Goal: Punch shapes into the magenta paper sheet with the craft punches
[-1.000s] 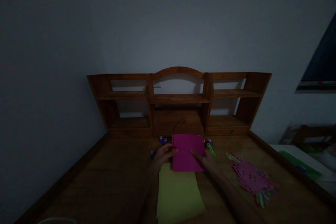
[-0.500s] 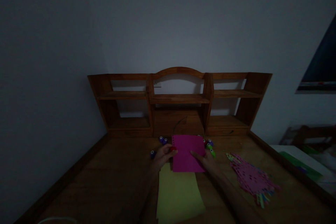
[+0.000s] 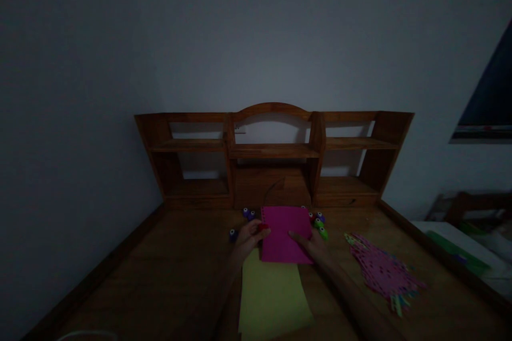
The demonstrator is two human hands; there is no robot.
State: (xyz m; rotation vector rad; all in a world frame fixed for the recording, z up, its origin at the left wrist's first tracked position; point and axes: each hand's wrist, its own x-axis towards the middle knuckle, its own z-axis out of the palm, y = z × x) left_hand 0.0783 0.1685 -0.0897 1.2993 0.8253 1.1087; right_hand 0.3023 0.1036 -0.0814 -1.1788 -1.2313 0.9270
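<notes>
Pink sheet [image 3: 286, 234] sits in your right hand's [image 3: 316, 245] grip, probably to steady it while your left hand [image 3: 248, 238] pinches a red piece [image 3: 263, 227] against its punched edge.

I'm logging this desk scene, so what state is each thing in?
Pink sheet: held up in both hands, holes along its left edge
Left hand: closed on a small red thing
Right hand: gripping the pink sheet
Yellow paper: lying flat
Shelf: upright against the wall
</notes>
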